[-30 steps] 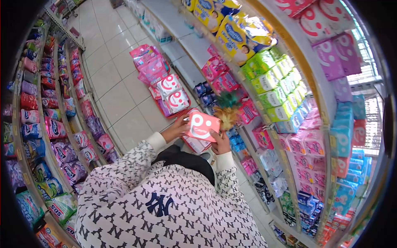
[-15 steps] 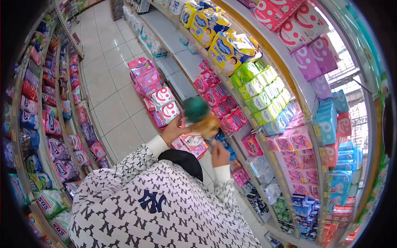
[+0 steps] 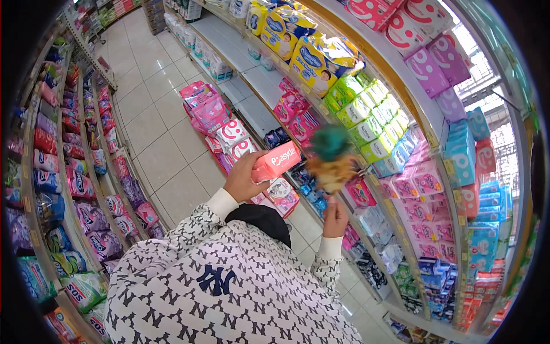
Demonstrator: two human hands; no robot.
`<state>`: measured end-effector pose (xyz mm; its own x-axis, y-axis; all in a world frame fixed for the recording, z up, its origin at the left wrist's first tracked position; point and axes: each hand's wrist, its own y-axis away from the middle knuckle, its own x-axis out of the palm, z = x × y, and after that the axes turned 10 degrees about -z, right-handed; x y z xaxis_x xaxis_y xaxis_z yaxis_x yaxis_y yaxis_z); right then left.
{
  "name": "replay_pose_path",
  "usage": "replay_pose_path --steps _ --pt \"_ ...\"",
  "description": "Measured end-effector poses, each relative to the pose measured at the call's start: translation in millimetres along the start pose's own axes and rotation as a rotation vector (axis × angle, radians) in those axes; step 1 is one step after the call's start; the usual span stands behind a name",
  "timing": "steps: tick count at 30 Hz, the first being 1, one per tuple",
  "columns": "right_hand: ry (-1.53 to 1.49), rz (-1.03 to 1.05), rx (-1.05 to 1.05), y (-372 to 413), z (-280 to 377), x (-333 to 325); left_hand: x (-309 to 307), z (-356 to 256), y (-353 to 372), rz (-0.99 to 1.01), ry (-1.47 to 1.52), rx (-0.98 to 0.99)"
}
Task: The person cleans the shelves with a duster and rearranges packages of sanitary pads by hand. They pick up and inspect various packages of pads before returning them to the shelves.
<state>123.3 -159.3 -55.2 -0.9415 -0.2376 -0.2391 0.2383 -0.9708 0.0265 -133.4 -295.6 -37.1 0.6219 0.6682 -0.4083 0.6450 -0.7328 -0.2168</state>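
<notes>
In my left hand (image 3: 245, 176) is a coral-pink pack lettered "easyday" (image 3: 279, 163), raised and tilted above the aisle floor, with my fingers closed around its near end. My right hand (image 3: 335, 219) is closed on the handle of a duster (image 3: 332, 169). Its fluffy head, green at the top and tan below, is smeared by motion. The duster is to the right of the pack, apart from it, in front of the shelves. Green Kotex packs (image 3: 366, 123) stand just beyond the duster head.
Pink and white packs (image 3: 232, 137) fill a red container on the tiled floor (image 3: 166, 137) ahead. Yellow diaper packs (image 3: 312, 66) and pink packs (image 3: 421, 200) line the right shelves. Bagged goods (image 3: 80, 183) fill the left shelves. A black cap (image 3: 260, 221) shows below my hands.
The duster has swung right, away from the pack, so the pack's lettered face now shows. My right hand has moved right with it. My left hand is slightly higher and further right.
</notes>
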Motion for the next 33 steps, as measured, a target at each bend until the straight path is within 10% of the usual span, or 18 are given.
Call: replay_pose_path --steps 3,8,11,18,22,30,33 --pt "0.389 0.252 -0.315 14 32 4 6 13 -11 -0.003 -0.026 0.238" --pt "0.215 -0.151 -0.147 -22 4 -3 1 13 -15 -0.087 -0.131 0.431" --pt "0.327 0.023 -0.386 1 21 8 4 14 -12 -0.048 -0.164 0.425" --pt "-0.156 0.066 0.363 -31 6 31 12 -1 -7 0.160 -0.179 0.440" --pt "-0.326 0.211 0.640 -28 11 43 26 4 -7 0.296 -0.414 0.797" --pt "-0.487 0.082 0.478 -22 15 54 64 9 11 0.221 0.554 -0.066" --pt "-0.245 0.046 0.164 -18 4 46 58 21 4 0.182 0.398 -0.113"
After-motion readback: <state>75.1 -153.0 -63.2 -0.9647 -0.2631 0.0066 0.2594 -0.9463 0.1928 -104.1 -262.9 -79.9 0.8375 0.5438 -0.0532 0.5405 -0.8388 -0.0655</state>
